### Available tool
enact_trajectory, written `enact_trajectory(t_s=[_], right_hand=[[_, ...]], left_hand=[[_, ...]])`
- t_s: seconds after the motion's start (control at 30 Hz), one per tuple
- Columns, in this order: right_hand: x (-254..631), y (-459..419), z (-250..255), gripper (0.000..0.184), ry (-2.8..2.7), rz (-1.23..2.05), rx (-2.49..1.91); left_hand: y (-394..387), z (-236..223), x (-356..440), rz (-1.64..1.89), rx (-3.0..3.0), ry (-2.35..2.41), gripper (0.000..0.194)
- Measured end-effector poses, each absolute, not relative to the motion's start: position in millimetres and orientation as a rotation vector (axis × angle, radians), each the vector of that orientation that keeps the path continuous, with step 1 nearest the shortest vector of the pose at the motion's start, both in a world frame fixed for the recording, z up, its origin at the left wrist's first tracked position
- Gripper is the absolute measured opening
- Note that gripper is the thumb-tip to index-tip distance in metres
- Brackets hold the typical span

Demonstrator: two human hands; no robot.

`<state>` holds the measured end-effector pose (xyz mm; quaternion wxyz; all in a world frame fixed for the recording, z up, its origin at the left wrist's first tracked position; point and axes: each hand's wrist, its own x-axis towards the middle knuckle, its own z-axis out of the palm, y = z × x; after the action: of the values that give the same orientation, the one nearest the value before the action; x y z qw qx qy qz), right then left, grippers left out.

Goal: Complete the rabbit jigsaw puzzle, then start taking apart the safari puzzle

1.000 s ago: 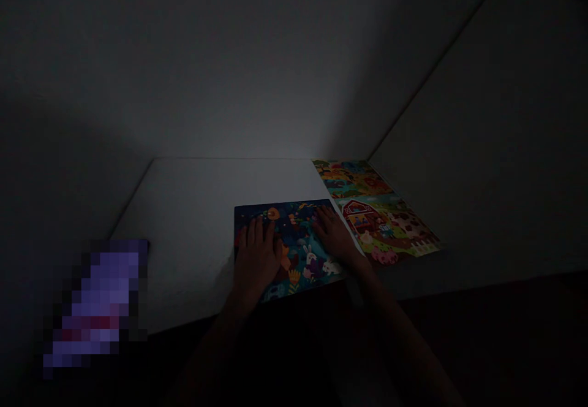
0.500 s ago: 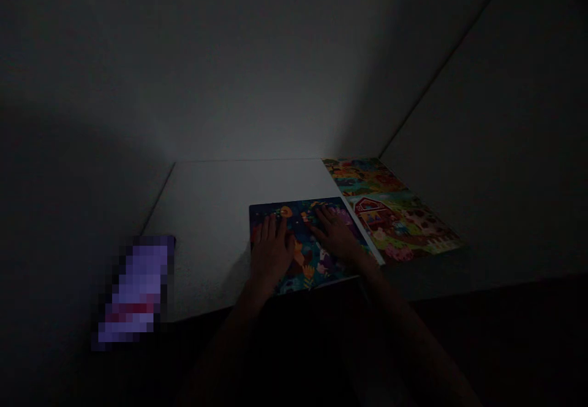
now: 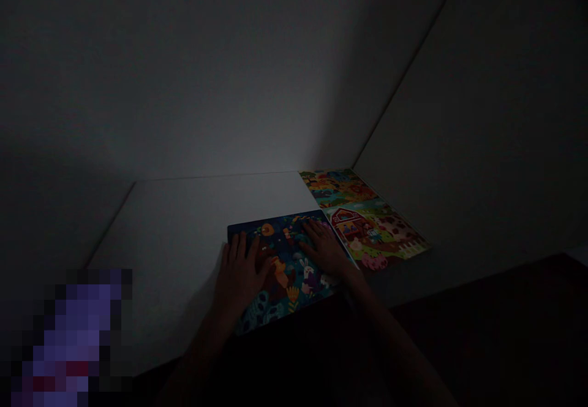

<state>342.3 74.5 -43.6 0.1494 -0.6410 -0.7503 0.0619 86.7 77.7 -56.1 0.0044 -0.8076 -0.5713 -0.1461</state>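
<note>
A dark blue picture board [image 3: 282, 284] with a rabbit, a fox-like animal and plants lies flat at the table's front edge. My left hand [image 3: 241, 272] rests on its left side, fingers outstretched and slightly apart. On its upper right part lies my right hand [image 3: 324, 247], fingers stretched out flat. Right beside the board is a farm picture [image 3: 374, 235] with a red barn, a cow and pigs. Behind that one sits another animal picture [image 3: 340, 186] in orange and green. The dim light hides finer detail.
The white table [image 3: 184, 211] stretches out left of and behind the board. A pale wall [image 3: 220, 88] rises at the back, and another wall [image 3: 482, 119] stands at the right. A purple pixelated patch [image 3: 73, 339] covers something at the lower left.
The board has slid right, narrowing the white gap to the farm picture. Both hands moved with it, still flat. The camera view has also shifted and tilted.
</note>
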Motion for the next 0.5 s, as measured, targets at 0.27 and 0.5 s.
enact_trajectory(t_s=[0.27,0.5], right_hand=[[360.2,83.9,-43.8,0.063,-2.093,0.293,-1.764],[431.1,179.9,-2.9,0.053,-1.87,0.217,-2.194]], left_hand=[[76.4,-58.4,91.0,-0.555,-2.512,-1.825,0.063],[78.1,-62.2,88.1,-0.665,-2.535,-1.824,0.059]])
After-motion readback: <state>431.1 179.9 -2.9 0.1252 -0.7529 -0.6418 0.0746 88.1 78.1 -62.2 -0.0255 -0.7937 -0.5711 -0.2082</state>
